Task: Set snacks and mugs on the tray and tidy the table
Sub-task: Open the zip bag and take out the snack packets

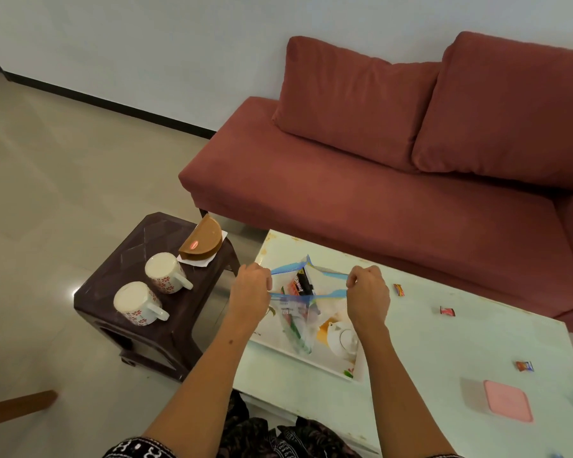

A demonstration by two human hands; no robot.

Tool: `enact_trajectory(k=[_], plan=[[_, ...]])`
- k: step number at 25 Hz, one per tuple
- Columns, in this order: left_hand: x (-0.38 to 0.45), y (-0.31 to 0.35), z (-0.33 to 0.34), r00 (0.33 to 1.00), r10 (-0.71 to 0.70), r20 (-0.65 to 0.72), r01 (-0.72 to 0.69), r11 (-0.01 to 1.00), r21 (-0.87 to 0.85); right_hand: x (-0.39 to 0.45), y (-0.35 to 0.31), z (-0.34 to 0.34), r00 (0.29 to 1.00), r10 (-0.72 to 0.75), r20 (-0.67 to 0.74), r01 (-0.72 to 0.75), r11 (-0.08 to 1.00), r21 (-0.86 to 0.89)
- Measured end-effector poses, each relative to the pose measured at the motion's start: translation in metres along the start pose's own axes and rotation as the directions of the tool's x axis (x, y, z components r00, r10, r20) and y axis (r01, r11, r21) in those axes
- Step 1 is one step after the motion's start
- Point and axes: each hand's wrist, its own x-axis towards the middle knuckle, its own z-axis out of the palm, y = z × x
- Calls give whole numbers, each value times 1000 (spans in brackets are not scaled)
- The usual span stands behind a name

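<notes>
- A dark brown plastic stool (pixel 153 269) stood on the pale tiled floor (pixel 47 180) at the far left, just beside the bench.
- Two white ceramic mugs with red flower patterns (pixel 139 303) sat upside down on the stool, near each other, handles pointing right.
- Behind them a brown half-round snack container (pixel 201 243) leaned on a white paper napkin (pixel 197 261); its small red oval label was too blurred to read.
- The left hand (pixel 250 290) had its fingers curled, pinching the left edge of a clear plastic zip bag with a blue seal strip (pixel 298 302).
- The bag hung above a white rectangular tray (pixel 268 338) on the pale green bench (pixel 444 352), its mouth pulled wide. Snack packets (pixel 301 284) showed inside; the writing on them was partly hidden and could not be made out.
- A printed teapot picture (pixel 339 338) showed on the tray, partly covered by the bag.
- The right hand (pixel 368 297) pinched the bag's right edge in curled fingers.
- Three small wrapped sweets (pixel 399 289) lay well apart on the bench to the right, their print illegible.
- A pink square lid or box (pixel 507 400) lay blurred near the right edge.
- A red fabric sofa (pixel 377 166) stood behind, cut off at the right.
</notes>
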Motion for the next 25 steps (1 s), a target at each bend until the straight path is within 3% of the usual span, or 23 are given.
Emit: enact_trajectory(k=[2,6,10,12,15,18,21,23,25], plan=[[-3,2,-1,996,67,51,-69,997,37,2,7,0,998,52,43,-48,995,-88],[-14,26,-6,989,145,1,-143,979,-144,-6,2,9,979,154,133,-113,956,-271],[-15,34,-6,991,130,20,-121,960,-254,-26,-20,33,993,-74,-93,50,971,-235],[-18,34,-8,994,109,30,-96,953,-286,-37,-27,42,978,-166,-129,130,959,-250],[-25,29,-7,995,68,67,-46,959,-280,-45,-25,54,982,-190,10,185,941,-285],[-33,23,-12,996,51,72,-30,962,-270,-42,-23,74,947,-67,315,151,957,-249],[-42,22,-22,994,65,89,-41,968,-248,-37,-24,88,866,50,497,-30,998,-48],[-44,19,-25,994,65,86,-41,966,-256,-33,-24,95,835,117,537,-200,975,98],[-46,18,-27,994,53,95,-25,962,-271,-28,-19,102,837,178,517,-283,950,131]])
